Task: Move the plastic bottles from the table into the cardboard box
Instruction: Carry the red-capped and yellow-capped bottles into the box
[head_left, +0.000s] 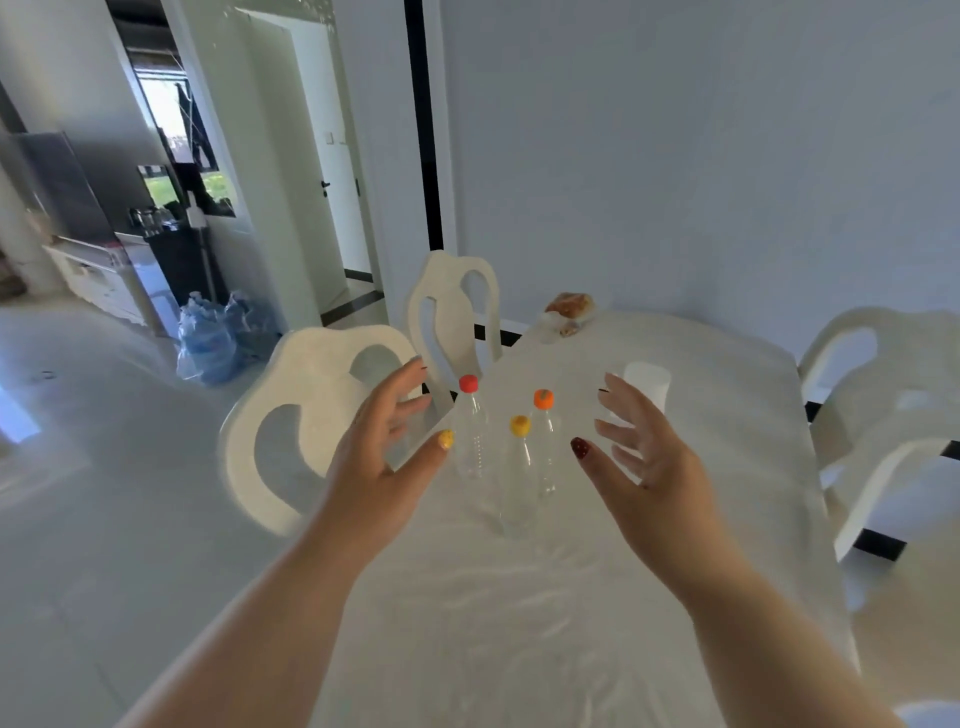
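Note:
Three clear plastic bottles stand upright close together on the white table (519, 623): one with a red cap (471, 431), one with an orange cap (545, 447) and one with a yellow cap (519, 478) nearest me. My left hand (384, 457) hovers open just left of the red-capped bottle, fingers spread. My right hand (639, 462) hovers open to the right of the orange-capped bottle. Neither hand touches a bottle. No cardboard box is in view.
A white cup (649, 384) stands behind my right hand. A bag of bread (569, 309) lies at the table's far end. White chairs stand at the left (311, 415), far left (452, 306) and right (883, 395). Blue bags (218, 338) sit on the floor.

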